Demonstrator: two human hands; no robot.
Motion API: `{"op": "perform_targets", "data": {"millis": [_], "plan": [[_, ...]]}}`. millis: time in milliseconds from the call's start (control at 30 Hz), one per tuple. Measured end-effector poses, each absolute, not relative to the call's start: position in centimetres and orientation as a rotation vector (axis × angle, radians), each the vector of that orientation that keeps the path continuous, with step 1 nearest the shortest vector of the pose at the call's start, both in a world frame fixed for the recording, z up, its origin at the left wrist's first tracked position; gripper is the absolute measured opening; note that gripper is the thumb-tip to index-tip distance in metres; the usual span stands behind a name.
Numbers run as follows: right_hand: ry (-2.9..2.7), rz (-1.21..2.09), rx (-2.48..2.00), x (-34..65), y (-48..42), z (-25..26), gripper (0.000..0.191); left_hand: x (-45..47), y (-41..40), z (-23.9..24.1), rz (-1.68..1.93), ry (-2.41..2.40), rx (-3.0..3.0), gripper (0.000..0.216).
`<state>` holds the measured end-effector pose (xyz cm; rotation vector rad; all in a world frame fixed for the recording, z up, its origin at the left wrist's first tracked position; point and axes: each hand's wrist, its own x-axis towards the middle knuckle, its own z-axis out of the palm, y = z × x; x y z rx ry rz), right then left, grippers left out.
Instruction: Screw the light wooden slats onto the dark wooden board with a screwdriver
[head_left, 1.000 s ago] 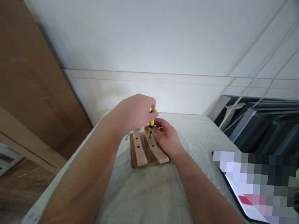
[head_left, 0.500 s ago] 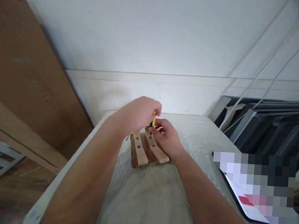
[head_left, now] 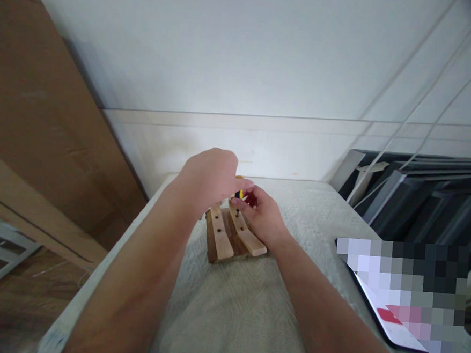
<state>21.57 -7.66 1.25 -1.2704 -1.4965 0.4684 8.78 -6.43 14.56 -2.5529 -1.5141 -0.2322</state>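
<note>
A yellow-and-black screwdriver (head_left: 240,194) stands upright over the right-hand pale wooden strip (head_left: 250,243), mostly covered by my fingers. My left hand (head_left: 213,175) is closed round its handle from above, thumb pointing right. My right hand (head_left: 263,213) has its fingers curled against the lower part of the screwdriver, partly hidden. Below the tool a dark screw (head_left: 237,213) pokes up from a hole in the strip. Another pale strip (head_left: 223,245) with dark holes lies to the left. Both strips rest on a brown wooden board (head_left: 211,253).
White textured cloth (head_left: 226,310) covers the table, which meets a white wall (head_left: 243,64). A tablet-like device (head_left: 371,309), partly blurred out, lies at right. Dark panels (head_left: 439,196) and white cables (head_left: 400,123) are beyond it. A large cardboard box (head_left: 54,115) stands left.
My left hand has turned and shifted slightly left round the screwdriver handle, its thumb now reaching right. My right hand, the board and the strips have hardly moved.
</note>
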Motion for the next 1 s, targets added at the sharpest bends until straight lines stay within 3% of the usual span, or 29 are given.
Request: {"op": "perform_targets", "data": {"millis": [267,400,567,867,1000], "plan": [[-1.601,0.435,-1.225,22.07,-7.65,0.66,0.029,8.64,-5.99,14.39,-0.091,-1.189,-2.718,0.025],[-1.559,0.489,-1.236,21.96,-7.61,0.66,0.026,8.54,-6.00,14.31,-0.172,-1.076,-2.830,0.026],[-1.478,0.553,-1.252,21.89,-7.24,0.50,0.024,9.02,-5.90,14.17,-0.277,-1.440,-2.602,0.048],[-1.548,0.497,-1.193,22.02,-7.66,0.49,0.025,8.91,-5.56,13.87,-0.291,-1.176,-2.792,0.027],[-1.519,0.485,-1.243,21.87,-7.52,0.59,0.020,9.03,-5.86,13.96,-0.367,-1.226,-2.799,0.030]]}}
